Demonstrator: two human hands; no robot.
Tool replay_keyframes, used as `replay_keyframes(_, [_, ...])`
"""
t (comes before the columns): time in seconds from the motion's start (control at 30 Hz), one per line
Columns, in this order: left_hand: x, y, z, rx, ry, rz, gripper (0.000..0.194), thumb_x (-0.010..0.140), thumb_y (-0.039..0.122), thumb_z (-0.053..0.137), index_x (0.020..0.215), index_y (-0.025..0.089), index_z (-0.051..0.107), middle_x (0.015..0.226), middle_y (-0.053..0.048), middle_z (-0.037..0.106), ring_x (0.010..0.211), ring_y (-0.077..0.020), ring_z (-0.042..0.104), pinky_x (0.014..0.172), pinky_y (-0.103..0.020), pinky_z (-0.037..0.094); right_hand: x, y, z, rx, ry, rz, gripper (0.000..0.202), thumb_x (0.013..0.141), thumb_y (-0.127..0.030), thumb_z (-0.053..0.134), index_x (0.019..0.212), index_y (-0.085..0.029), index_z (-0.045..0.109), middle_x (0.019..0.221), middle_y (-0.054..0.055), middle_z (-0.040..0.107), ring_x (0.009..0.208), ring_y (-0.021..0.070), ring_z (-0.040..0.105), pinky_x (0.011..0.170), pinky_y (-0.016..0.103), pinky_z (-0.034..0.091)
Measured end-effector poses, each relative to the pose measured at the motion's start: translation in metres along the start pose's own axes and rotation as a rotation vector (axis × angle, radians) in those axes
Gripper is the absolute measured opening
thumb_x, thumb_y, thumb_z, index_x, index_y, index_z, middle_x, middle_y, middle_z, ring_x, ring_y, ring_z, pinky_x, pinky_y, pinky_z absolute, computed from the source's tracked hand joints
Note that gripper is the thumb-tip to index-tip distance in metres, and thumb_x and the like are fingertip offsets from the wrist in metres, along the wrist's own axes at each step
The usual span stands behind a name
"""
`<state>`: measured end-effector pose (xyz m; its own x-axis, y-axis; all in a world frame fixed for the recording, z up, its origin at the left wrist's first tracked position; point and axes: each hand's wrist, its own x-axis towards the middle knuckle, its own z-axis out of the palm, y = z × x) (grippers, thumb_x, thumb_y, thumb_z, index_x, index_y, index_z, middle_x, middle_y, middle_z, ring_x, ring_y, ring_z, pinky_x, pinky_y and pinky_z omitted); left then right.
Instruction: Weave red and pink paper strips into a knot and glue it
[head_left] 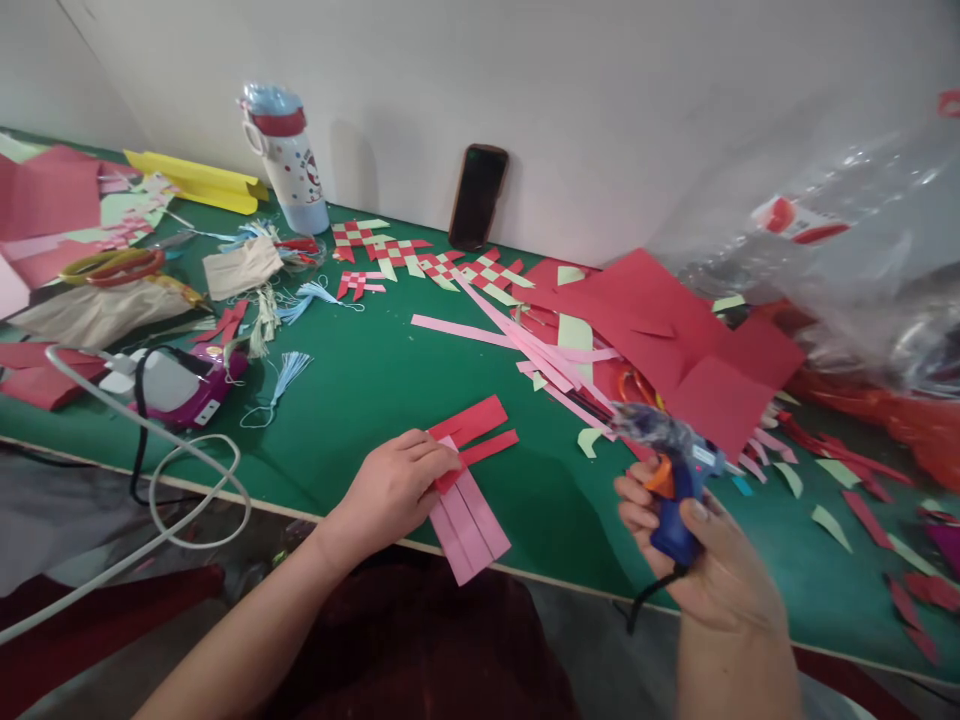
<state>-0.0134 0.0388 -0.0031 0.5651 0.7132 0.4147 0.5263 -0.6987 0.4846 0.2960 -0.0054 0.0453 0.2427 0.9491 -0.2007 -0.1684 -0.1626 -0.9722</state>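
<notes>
My left hand (pixel 401 485) is closed on a small paper piece at the table's front edge, its fingers over the spot where red strips (pixel 480 425) meet pink strips (pixel 472 525). The red strips point away to the upper right, and the pink ones hang slightly past the edge. On the right, my right hand (pixel 697 545) is wrapped round a blue glue gun (pixel 677 505) with an orange trigger, held up above the table. Its front end looks blurred. A black cord runs down from its handle.
The green table (pixel 345 375) carries woven paper fish (pixel 397 252), pink strips (pixel 540 350), red sheets (pixel 637 320) and scattered scraps. A bottle (pixel 289 165) and a phone (pixel 478 197) stand by the wall. At left are scissors (pixel 112 267), tassels (pixel 289 375) and a purple power strip (pixel 206 390) with white cable.
</notes>
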Motion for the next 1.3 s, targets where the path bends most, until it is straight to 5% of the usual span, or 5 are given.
replay_keyframes(0.17, [0.0, 0.0, -0.001, -0.008, -0.001, -0.007, 0.028, 0.081, 0.002, 0.05, 0.1, 0.019, 0.063, 0.102, -0.002, 0.073, 0.088, -0.0194, 0.066, 0.083, -0.035, 0.053, -0.01, 0.008, 0.01, -0.058, -0.053, 0.066, 0.035, 0.07, -0.04, 0.078, 0.1, -0.025, 0.068, 0.09, 0.008, 0.07, 0.056, 0.0133, 0.051, 0.049, 0.029, 0.042])
replay_keyframes(0.4, [0.002, 0.001, -0.004, -0.039, -0.028, -0.04, 0.021, 0.089, 0.01, 0.049, 0.101, 0.02, 0.063, 0.102, -0.003, 0.074, 0.091, -0.0186, 0.067, 0.084, -0.035, 0.054, -0.011, 0.007, 0.026, -0.564, -0.373, 0.049, 0.034, 0.089, -0.049, 0.057, 0.104, -0.019, 0.066, 0.078, 0.006, 0.065, 0.071, 0.0185, 0.059, 0.065, 0.032, 0.05])
replay_keyframes(0.57, [0.003, 0.002, -0.005, -0.065, -0.034, -0.058, 0.02, 0.088, 0.008, 0.05, 0.099, 0.02, 0.062, 0.102, -0.002, 0.073, 0.092, -0.0183, 0.066, 0.084, -0.034, 0.053, -0.008, 0.002, 0.04, -0.628, -0.505, 0.035, 0.035, 0.093, -0.05, 0.048, 0.101, -0.019, 0.062, 0.072, 0.003, 0.061, 0.062, 0.0151, 0.056, 0.06, 0.03, 0.051])
replay_keyframes(0.77, [0.004, 0.003, -0.007, -0.094, -0.038, -0.073, 0.022, 0.083, 0.003, 0.049, 0.093, 0.019, 0.06, 0.098, -0.003, 0.072, 0.09, -0.0183, 0.065, 0.084, -0.033, 0.053, -0.006, 0.0, 0.047, -0.686, -0.535, 0.053, 0.034, 0.094, -0.05, 0.047, 0.106, -0.02, 0.057, 0.088, 0.005, 0.065, 0.06, 0.0121, 0.056, 0.057, 0.027, 0.051])
replay_keyframes(1.3, [0.003, 0.001, -0.007, -0.095, -0.044, -0.074, 0.019, 0.082, 0.005, 0.051, 0.092, 0.018, 0.059, 0.098, -0.004, 0.072, 0.09, -0.0194, 0.064, 0.084, -0.035, 0.053, -0.002, -0.01, 0.058, -0.881, -0.53, 0.046, 0.039, 0.092, -0.055, 0.044, 0.095, -0.019, 0.06, 0.065, 0.001, 0.057, 0.054, 0.0131, 0.054, 0.05, 0.026, 0.047])
